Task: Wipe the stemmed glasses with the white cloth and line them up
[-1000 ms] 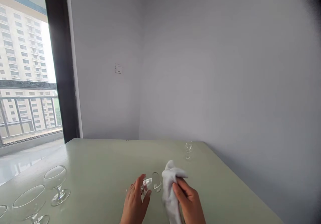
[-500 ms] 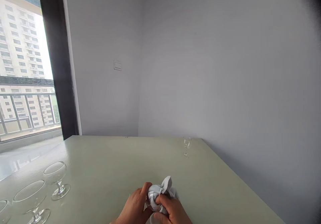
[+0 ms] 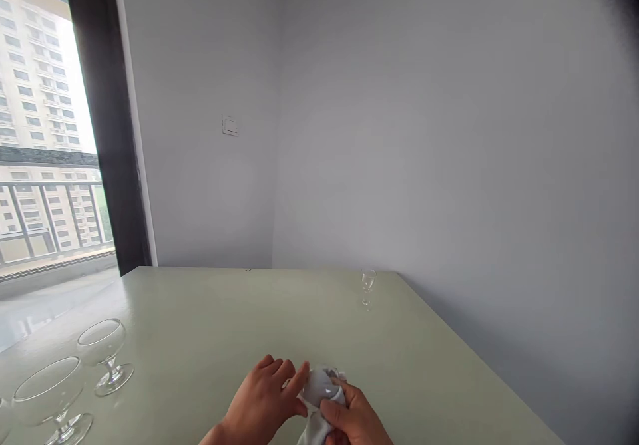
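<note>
At the bottom centre of the frame, two bare hands met over a small drinking glass (image 3: 316, 385) bundled in a pale cloth (image 3: 314, 430) above the green-topped table (image 3: 224, 312). The right hand (image 3: 357, 413) was closed on the cloth, thumb over a fold, apparently so the fabric pressed against the glass and padded it. The left hand (image 3: 272, 395) was partly open, thumb and forefinger parted at the glass's left edge, seemingly to steady it; whether they gripped it could not be told. At lower left, a rear goblet (image 3: 106, 358) and a front goblet (image 3: 52, 392) stood upright on their feet, a third cut off by the frame, probably set aside to leave elbow room. A little stemmed glass (image 3: 367, 282) stood upright near the table's far edge, right of centre, well apart from the hands, likely safe from a knock.
</note>
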The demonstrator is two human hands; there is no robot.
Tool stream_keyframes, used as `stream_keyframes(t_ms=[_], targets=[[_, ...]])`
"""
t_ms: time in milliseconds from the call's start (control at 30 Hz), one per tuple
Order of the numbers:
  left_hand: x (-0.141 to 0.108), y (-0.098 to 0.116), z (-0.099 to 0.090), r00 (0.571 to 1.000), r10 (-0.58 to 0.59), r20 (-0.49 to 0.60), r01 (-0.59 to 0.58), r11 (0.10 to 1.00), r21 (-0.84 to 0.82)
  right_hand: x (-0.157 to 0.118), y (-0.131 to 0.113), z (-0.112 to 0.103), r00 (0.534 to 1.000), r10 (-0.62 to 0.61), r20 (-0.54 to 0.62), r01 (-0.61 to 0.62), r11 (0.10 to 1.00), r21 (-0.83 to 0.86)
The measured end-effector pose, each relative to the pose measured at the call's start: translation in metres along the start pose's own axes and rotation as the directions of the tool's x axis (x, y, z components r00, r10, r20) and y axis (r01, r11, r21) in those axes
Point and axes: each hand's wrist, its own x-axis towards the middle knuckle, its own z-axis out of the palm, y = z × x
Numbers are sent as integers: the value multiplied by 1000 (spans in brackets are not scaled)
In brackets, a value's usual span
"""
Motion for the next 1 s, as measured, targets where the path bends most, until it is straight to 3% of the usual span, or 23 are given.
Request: stream_keyframes(t_ms=[67,100,167,200,233,267,333,400,467,533,567,633,667,700,767,833,900,933,1000], targets=[[-1,-5,-10,990,-66,124,99,955,-281,-9,-8,-4,990,-122,73,136,963,-233],[-2,-8,-15,967,-83,242,188,873,-450,-12,-12,-5,974,-147,171,199,917,-346],[-4,-11,-25,863,-3,506,398,622,-675,-16,-18,-8,916,-109,386,303,819,-488],[-5,-11,-27,807,48,588,476,536,-697,-16,-19,-8,893,-74,443,323,792,-519],[-6,-10,-28,786,49,616,503,529,-684,-14,-19,-9,897,-60,437,310,791,-527],[-7,-9,-27,810,-1,587,469,603,-646,-12,-17,-8,926,-72,371,265,823,-502],[-10,-4,-21,923,-114,369,280,856,-435,-6,-10,-6,985,-58,164,111,936,-334],[-12,-2,-13,985,-94,145,114,984,-136,-1,-3,-2,998,38,55,-32,995,-97],[-13,-3,-10,994,-66,90,69,997,-34,-1,1,1,996,36,85,-35,999,-11],[-14,-8,-15,978,-103,184,142,967,-212,-4,-2,0,983,-81,162,107,981,-160],[-15,-11,-20,952,-98,291,208,903,-376,-7,-4,-1,964,-135,227,198,938,-285],[-16,-15,-31,857,12,515,381,659,-649,-11,-10,-5,912,-160,377,345,796,-498],[-16,-14,-35,817,69,573,444,559,-700,-12,-12,-6,896,-145,419,377,746,-549],[-16,-13,-38,808,68,585,464,540,-702,-12,-13,-7,902,-138,409,365,748,-554],[-14,-6,-38,876,-72,477,373,728,-575,-10,-11,-6,959,-127,254,226,881,-415],[-12,1,-32,953,-156,260,229,932,-280,-7,-9,-1,994,-37,104,51,989,-138],[-10,3,-27,976,-136,169,150,986,-71,-8,-9,5,995,39,90,-43,998,46],[-9,1,-25,976,-134,173,146,988,-54,-10,-11,6,994,30,106,-35,998,48],[-8,-5,-26,952,-153,266,212,954,-211,-17,-19,6,985,-62,160,79,991,-104]])
